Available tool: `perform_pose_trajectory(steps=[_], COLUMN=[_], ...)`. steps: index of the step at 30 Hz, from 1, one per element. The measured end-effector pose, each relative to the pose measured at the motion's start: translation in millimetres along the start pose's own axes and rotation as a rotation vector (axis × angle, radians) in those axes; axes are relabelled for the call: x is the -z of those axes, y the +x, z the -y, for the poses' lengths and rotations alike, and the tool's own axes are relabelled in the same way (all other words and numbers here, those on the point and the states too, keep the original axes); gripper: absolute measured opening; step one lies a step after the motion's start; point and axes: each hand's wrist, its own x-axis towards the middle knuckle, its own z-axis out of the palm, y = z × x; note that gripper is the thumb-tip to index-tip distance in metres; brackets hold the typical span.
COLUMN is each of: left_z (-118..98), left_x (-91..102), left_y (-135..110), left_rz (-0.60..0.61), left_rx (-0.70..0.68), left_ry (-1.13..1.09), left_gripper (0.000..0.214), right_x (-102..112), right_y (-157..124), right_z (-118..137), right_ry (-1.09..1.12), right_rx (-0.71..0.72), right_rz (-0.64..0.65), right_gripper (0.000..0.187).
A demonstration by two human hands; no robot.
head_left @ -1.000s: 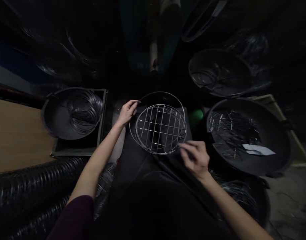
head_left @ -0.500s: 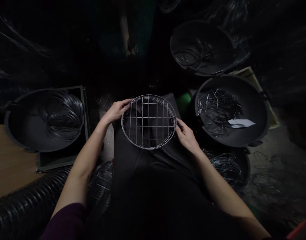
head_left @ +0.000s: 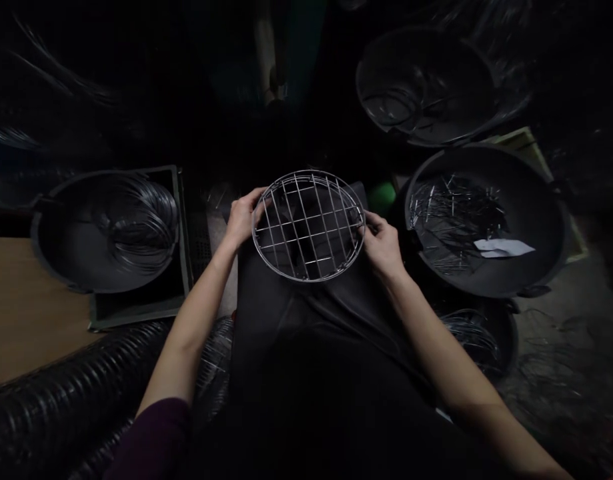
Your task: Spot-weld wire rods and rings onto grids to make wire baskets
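A round wire grid rack point(head_left: 309, 225) lies over my lap on dark cloth point(head_left: 306, 320). My left hand point(head_left: 242, 217) grips its left rim with curled fingers. My right hand point(head_left: 382, 241) grips the right rim, fingers closed around the wire. Both hands hold the rack slightly tilted, its far edge raised.
A black basin point(head_left: 106, 230) with wire rings sits at the left on a green tray. At the right a black basin point(head_left: 486, 220) holds short wire rods and a white paper. Another basin point(head_left: 426, 83) stands behind it. Stacked ring coils point(head_left: 61, 393) lie lower left beside a wooden board point(head_left: 21, 300).
A loose ring seen behind the rack a second ago is now joined with it. My right hand moved from below the rack to its right rim. The rack has turned a little.
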Motion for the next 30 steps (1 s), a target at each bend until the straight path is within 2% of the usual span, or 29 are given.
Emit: perform_pose_trajectory(steps=[5, 10, 13, 16, 18, 20, 22, 25, 27, 30], left_z=[12, 25, 29, 32, 34, 35, 35, 33, 31, 30], left_x=[2.1, -6.2, -16.3, -22.9, -23.9, -23.1, -21.8, -21.1, -22.5, -25.3], left_y=[-10, -11, -13, -15, -17, -19, -20, -21, -21, -22], left_rz=[0.005, -0.044, -0.095, -0.090, -0.097, -0.107, -0.098, -0.067, -0.053, -0.054], left_rx=[-0.074, -0.067, -0.067, -0.068, -0.069, -0.059, -0.036, 0.003, 0.042, 0.100], left_ry=[0.010, -0.045, -0.097, -0.097, -0.097, -0.105, -0.111, -0.099, -0.087, -0.087], left_gripper=[0.036, 0.035, 0.035, 0.034, 0.033, 0.033, 0.033, 0.032, 0.032, 0.034], right_x=[12, 21, 14, 6, 4, 8, 15, 19, 14, 0], right_y=[3, -4, -9, -25, -40, -55, -65, -73, -75, -78], right_z=[0, -12, -19, -22, -23, -24, -24, -24, -26, -30], right_ry=[-0.212, -0.400, -0.339, -0.319, -0.382, -0.438, -0.460, -0.501, -0.552, -0.609], right_rx=[0.130, 0.149, 0.152, 0.180, 0.234, 0.299, 0.341, 0.356, 0.324, 0.277], right_rz=[0.084, 0.230, 0.159, -0.054, -0.140, -0.104, 0.031, 0.177, 0.144, 0.045], right_gripper=[0.051, 0.050, 0.051, 0.051, 0.049, 0.047, 0.049, 0.065, 0.075, 0.078])
